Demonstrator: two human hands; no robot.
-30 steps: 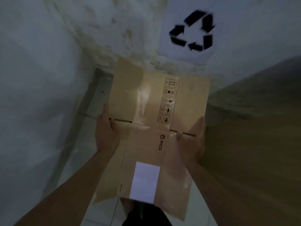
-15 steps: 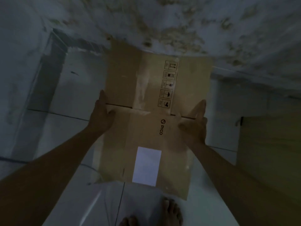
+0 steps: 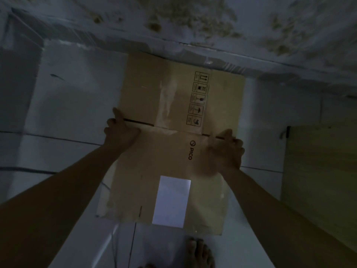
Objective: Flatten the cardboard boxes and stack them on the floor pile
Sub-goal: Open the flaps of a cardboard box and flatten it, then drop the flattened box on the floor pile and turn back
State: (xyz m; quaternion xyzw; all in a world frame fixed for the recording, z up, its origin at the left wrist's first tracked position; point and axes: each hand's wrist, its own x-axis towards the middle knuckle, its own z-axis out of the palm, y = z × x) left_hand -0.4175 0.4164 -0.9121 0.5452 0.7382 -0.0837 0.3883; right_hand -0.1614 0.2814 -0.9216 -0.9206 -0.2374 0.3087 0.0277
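Note:
A flattened brown cardboard box [image 3: 154, 171] with a white label, a PICO logo and a column of handling symbols hangs low over the pale tiled floor, its far flap edge close to the base of the wall. My left hand [image 3: 119, 130] grips its left edge at the flap slit, thumb on top. My right hand [image 3: 226, 149] grips the right edge at the matching slit, fingers curled round the edge. No floor pile shows beneath it.
A stained, peeling wall [image 3: 193, 26] runs across the top. A wooden panel [image 3: 318, 180] stands at the right. A bare foot [image 3: 199, 252] stands on the white tiles [image 3: 67, 113] just behind the box. A dark strip lines the left wall.
The flattened box has come down and forward toward the floor by the wall. My view has tilted down, so the recycling sign is gone and my foot shows.

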